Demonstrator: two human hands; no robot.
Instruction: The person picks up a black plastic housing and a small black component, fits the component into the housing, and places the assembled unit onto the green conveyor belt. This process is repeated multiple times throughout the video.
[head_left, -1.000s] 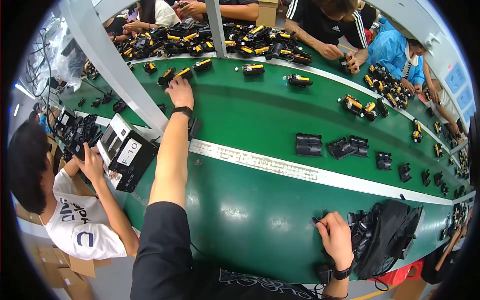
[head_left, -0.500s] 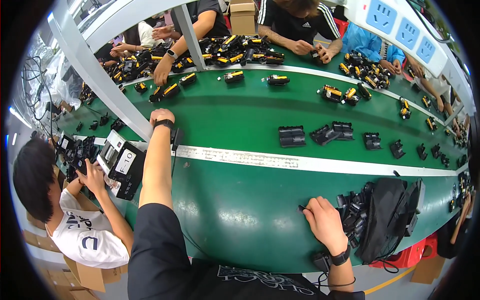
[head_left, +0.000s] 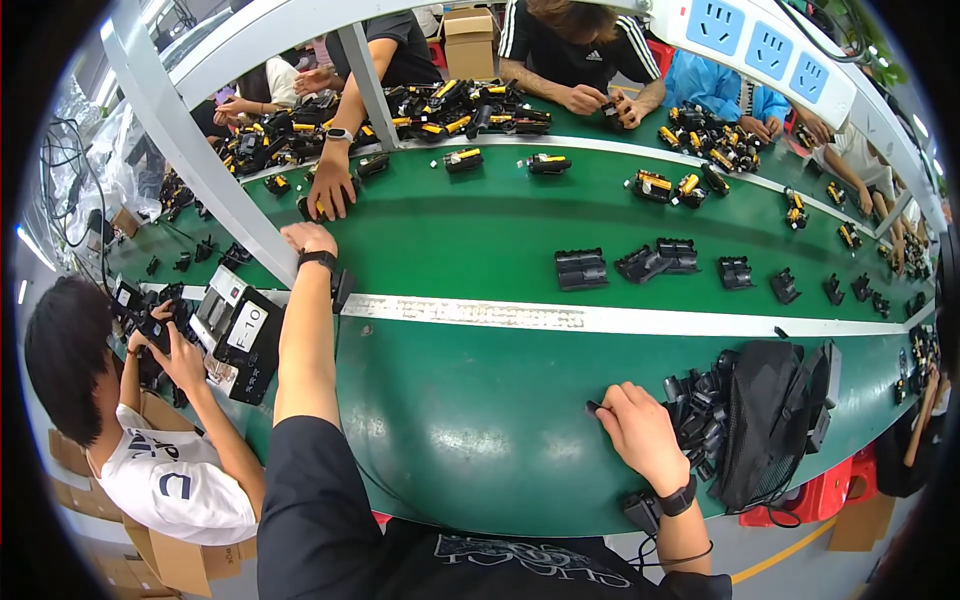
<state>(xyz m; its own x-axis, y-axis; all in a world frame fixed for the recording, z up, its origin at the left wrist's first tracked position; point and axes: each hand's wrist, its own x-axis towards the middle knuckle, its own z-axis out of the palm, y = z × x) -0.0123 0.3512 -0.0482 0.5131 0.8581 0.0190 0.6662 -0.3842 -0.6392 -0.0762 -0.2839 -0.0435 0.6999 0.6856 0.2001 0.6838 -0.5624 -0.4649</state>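
Observation:
My right hand (head_left: pixel 640 432) is closed, with a small black plastic piece (head_left: pixel 593 407) pinched between thumb and fingers just above the green table. A heap of similar small black pieces (head_left: pixel 697 415) lies beside it to the right, against a black mesh bag (head_left: pixel 762 425). My left arm reaches far forward to the white metal post (head_left: pixel 190 130). There my left hand (head_left: pixel 310 240) looks curled, its fingertips partly hidden, and whatever it may hold does not show. Just beyond it, a co-worker's hand (head_left: pixel 331 188) covers a black-and-yellow assembly on the green belt.
Black plastic shells (head_left: pixel 582 270) and black-and-yellow assemblies (head_left: pixel 548 163) are strewn along the belt. A white strip (head_left: pixel 460 312) divides belt from table. At left, a person in white works beside a black-and-silver device (head_left: pixel 240 335). A white power strip (head_left: pixel 760 45) hangs upper right.
My left hand has shifted slightly left and nearer. The co-worker's hand has come down over an assembly close to it. My right hand keeps its pinch, almost in place.

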